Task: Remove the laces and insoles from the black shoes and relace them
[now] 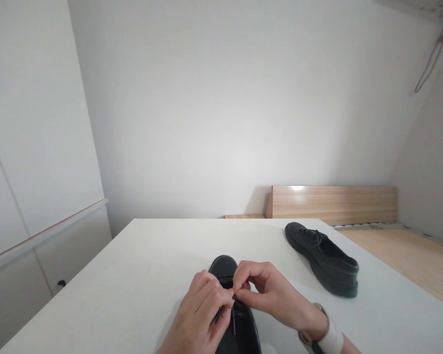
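A black lace-up shoe [223, 268] lies on the white table [140, 265] right in front of me, toe pointing away. Over its lacing, my left hand [201, 314] has its fingers curled and pinched on a black shoelace [218, 314]. My right hand [266, 292] faces it, thumb and fingers pinched on the same lace close to the left fingertips. A white band sits on my right wrist. The shoe's rear half is hidden under my hands. A second black shoe [323, 255], laced, rests farther off to the right, apart from both hands.
White cabinets [40, 196] stand along the left wall. Behind the table on the right is a wooden bed frame [334, 202] with a bare wooden base. A cord loop [431, 59] hangs on the wall at upper right.
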### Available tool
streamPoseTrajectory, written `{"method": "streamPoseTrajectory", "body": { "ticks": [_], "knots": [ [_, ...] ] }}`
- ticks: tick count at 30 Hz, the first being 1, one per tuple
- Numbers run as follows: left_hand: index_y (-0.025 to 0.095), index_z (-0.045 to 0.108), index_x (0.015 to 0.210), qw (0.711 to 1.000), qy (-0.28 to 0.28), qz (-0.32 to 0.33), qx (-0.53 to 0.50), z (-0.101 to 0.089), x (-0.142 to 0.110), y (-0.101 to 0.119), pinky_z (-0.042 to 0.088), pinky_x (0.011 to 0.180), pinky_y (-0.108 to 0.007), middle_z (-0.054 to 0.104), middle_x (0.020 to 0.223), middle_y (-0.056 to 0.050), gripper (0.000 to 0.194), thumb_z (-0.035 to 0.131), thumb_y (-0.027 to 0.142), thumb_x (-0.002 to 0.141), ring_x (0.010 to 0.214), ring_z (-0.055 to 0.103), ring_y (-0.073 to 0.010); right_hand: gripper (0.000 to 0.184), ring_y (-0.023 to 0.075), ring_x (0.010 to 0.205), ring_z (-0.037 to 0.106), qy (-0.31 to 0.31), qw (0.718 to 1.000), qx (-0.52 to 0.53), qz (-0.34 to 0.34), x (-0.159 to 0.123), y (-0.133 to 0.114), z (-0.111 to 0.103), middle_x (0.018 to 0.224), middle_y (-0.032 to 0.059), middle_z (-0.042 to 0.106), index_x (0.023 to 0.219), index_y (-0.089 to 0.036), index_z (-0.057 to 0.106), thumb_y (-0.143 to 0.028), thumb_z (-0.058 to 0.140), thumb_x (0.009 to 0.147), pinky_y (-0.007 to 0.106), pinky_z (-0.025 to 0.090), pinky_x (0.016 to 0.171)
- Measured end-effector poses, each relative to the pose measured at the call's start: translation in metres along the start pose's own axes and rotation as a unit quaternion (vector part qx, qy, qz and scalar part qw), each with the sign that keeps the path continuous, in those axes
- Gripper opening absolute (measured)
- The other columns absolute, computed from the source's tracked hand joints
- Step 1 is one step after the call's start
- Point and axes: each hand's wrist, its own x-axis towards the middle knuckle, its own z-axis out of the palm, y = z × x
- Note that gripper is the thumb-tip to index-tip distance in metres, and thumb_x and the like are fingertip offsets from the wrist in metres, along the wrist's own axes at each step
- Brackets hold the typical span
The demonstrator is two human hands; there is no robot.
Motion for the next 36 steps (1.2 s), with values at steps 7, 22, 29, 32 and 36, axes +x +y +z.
{"method": "streamPoseTrajectory", "body": {
  "ticks": [7, 22, 29, 32, 36],
  "knots": [
    [0.022, 0.053, 0.103, 1.0, 0.004, 0.017, -0.008, 0.0, 0.0, 0.001, 0.046, 0.067, -0.028, 0.057, 0.074, -0.001, 0.028, 0.051, -0.003, 0.09, 0.072, 0.051, -0.0169, 0.018, 0.0138, 0.072, 0.049, -0.035, 0.999, 0.0, 0.025, -0.002, -0.005, -0.003, 0.078, 0.0007, 0.059, 0.083, -0.014, 0.067, -0.031, 0.073, 0.086, 0.029, 0.04, 0.069],
    [0.022, 0.053, 0.092, 0.997, 0.025, -0.049, -0.057, -0.003, 0.004, 0.003, 0.048, 0.069, -0.024, 0.058, 0.076, 0.001, 0.021, 0.056, 0.002, 0.09, 0.071, 0.056, -0.0141, 0.018, 0.014, 0.074, 0.043, -0.047, 0.997, -0.06, 0.016, -0.004, -0.005, 0.003, 0.077, -0.0027, 0.05, 0.082, -0.018, 0.056, -0.003, 0.054, 0.073, 0.027, 0.037, 0.068],
    [0.022, 0.051, 0.088, 0.996, -0.012, -0.075, -0.049, -0.007, 0.005, 0.009, 0.048, 0.074, -0.028, 0.055, 0.076, 0.001, 0.019, 0.05, 0.004, 0.089, 0.073, 0.055, -0.0155, 0.025, 0.0138, 0.069, 0.048, 0.022, 0.976, -0.217, -0.009, -0.006, -0.016, 0.013, 0.073, -0.0033, 0.051, 0.075, -0.02, 0.051, 0.003, 0.052, 0.066, 0.025, 0.039, 0.063],
    [0.023, 0.049, 0.085, 0.996, -0.016, -0.077, -0.041, -0.009, 0.006, 0.01, 0.046, 0.072, -0.028, 0.052, 0.074, 0.001, 0.02, 0.05, 0.003, 0.088, 0.072, 0.054, -0.0159, 0.027, 0.014, 0.067, 0.05, 0.04, 0.967, -0.251, -0.006, -0.005, -0.018, 0.016, 0.073, -0.0028, 0.051, 0.074, -0.02, 0.049, 0.005, 0.051, 0.066, 0.025, 0.039, 0.061],
    [0.023, 0.047, 0.085, 0.997, -0.025, -0.042, -0.055, -0.01, 0.007, 0.009, 0.042, 0.064, -0.026, 0.052, 0.071, 0.002, 0.023, 0.049, 0.001, 0.085, 0.069, 0.052, -0.0158, 0.027, 0.0137, 0.065, 0.05, 0.084, 0.951, -0.297, -0.015, -0.005, -0.017, 0.011, 0.074, -0.0022, 0.052, 0.075, -0.02, 0.05, 0.006, 0.05, 0.07, 0.025, 0.039, 0.059]
  ]
}}
